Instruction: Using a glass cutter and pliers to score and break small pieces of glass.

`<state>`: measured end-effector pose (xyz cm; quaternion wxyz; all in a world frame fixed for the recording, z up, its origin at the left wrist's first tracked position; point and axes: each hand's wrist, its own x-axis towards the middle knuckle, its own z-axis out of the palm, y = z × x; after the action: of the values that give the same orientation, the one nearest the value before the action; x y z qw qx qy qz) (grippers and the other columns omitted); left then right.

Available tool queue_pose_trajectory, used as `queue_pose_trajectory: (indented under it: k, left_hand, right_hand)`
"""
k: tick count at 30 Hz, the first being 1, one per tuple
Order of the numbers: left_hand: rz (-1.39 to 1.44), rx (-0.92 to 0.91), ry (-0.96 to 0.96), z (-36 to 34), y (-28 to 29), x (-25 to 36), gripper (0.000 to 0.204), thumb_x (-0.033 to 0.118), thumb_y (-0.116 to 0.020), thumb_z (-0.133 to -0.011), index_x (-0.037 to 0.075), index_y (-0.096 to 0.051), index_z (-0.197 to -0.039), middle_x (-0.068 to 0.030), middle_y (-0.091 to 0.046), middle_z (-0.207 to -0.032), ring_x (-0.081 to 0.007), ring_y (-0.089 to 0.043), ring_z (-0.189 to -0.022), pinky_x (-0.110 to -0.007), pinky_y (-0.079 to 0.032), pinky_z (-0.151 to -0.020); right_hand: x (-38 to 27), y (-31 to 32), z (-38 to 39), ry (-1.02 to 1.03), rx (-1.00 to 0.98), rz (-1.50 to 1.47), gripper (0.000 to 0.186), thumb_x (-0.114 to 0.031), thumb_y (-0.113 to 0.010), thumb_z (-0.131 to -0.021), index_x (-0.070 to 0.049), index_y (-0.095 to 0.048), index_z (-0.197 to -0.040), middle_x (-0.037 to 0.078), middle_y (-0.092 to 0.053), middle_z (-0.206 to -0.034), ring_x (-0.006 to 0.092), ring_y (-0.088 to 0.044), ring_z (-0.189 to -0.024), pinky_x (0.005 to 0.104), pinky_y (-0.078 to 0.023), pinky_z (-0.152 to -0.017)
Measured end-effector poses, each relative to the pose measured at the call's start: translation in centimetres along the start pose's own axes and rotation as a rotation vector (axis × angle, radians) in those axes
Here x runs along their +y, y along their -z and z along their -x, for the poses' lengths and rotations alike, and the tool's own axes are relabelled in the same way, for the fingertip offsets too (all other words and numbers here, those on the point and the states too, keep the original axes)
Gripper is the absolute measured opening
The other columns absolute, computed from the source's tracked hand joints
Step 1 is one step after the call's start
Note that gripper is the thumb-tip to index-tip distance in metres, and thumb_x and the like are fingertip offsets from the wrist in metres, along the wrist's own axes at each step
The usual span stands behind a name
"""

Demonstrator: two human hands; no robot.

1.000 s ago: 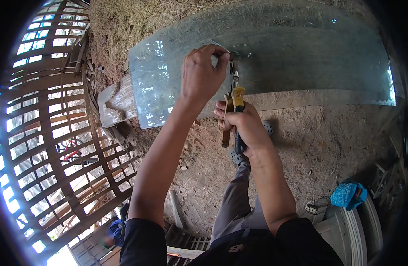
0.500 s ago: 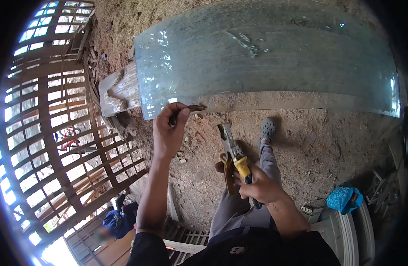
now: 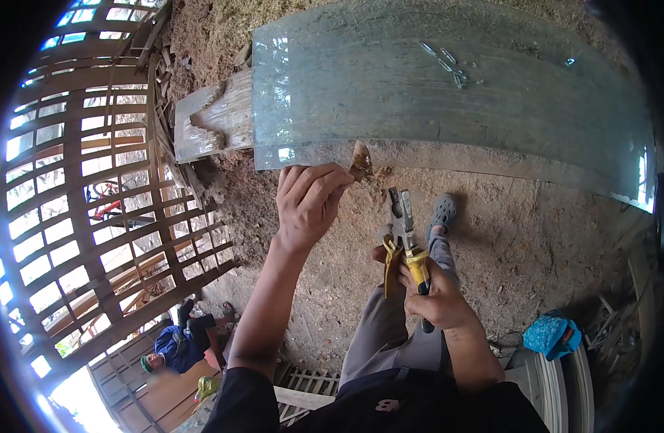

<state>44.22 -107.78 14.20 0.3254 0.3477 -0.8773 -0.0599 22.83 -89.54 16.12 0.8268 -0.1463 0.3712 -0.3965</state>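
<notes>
My left hand (image 3: pixel 312 202) is closed in a pinch near the front edge of a large greenish glass pane (image 3: pixel 332 94). From its fingertips sticks a small brown piece (image 3: pixel 360 162) with a paler tip; its kind is not clear. My right hand (image 3: pixel 434 294) grips pliers (image 3: pixel 418 270) with yellow and black handles. Their metal jaws point away from me, parted, with nothing between them, and stand to the right of the left hand, apart from the pane. Several thin glass slivers (image 3: pixel 453 66) lie on top of the pane.
A worn wooden board (image 3: pixel 234 119) juts out beneath the pane's left end. At left stands a slatted wooden wall (image 3: pixel 94 180); a person in blue (image 3: pixel 177 350) is low at the lower left. A bright blue bag (image 3: pixel 552 336) sits at lower right. Wood scraps (image 3: pixel 617 335) lie beyond it.
My left hand has moved right with the brown piece and turned so the back of the hand faces up. The pliers have shifted slightly right. The view has shifted a little.
</notes>
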Motion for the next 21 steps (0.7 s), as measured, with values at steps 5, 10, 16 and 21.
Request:
queue_pose_trajectory:
  k: [5, 10, 16, 21]
  left_hand:
    - [-0.028, -0.023, -0.026, -4.8, -2.9, -0.7, 0.012, 0.016, -0.08, -0.089, 0.014, -0.072, -0.099, 0.0026, -0.074, -0.099, -0.0158, -0.065, -0.081, -0.033, -0.046, -0.075]
    - [-0.139, 0.018, -0.391, -15.0, -9.3, -1.7, 0.006, 0.012, -0.075, -0.092, 0.012, -0.074, -0.097, 0.0019, -0.075, -0.096, -0.0155, -0.067, -0.082, -0.033, -0.049, -0.079]
    - [-0.389, -0.173, -0.674, -18.8, -10.5, -1.9, 0.011, 0.014, -0.076, -0.09, 0.014, -0.074, -0.1, 0.0041, -0.074, -0.094, -0.0148, -0.068, -0.089, -0.034, -0.05, -0.085]
    - [-0.26, -0.16, -0.479, -18.3, -8.3, -3.4, 0.009, 0.014, -0.076, -0.092, 0.013, -0.075, -0.101, 0.002, -0.075, -0.095, -0.016, -0.068, -0.086, -0.034, -0.051, -0.082]
  right_hand:
    - [0.4, 1.1, 0.3, 0.031, 0.04, -0.004, 0.085, 0.01, -0.049, -0.074, -0.001, -0.035, -0.157, 0.011, -0.045, -0.162, 0.0189, -0.038, -0.152, 0.0263, -0.041, -0.108]
    - [0.8, 2.0, 0.3, 0.031, 0.074, 0.049, 0.082, 0.013, -0.05, -0.075, -0.005, -0.041, -0.155, 0.004, -0.054, -0.145, 0.0101, -0.055, -0.121, 0.0227, -0.044, -0.095]
    - [0.3, 2.9, 1.1, 0.092, 0.066, 0.07, 0.082, 0.016, -0.048, -0.076, -0.005, -0.042, -0.155, 0.0, -0.054, -0.14, 0.0058, -0.053, -0.101, 0.0231, -0.044, -0.089]
    - [-0.2, 3.6, 1.5, 0.118, 0.069, 0.045, 0.083, 0.016, -0.049, -0.077, -0.005, -0.04, -0.156, 0.003, -0.052, -0.146, 0.0089, -0.052, -0.122, 0.0242, -0.042, -0.098]
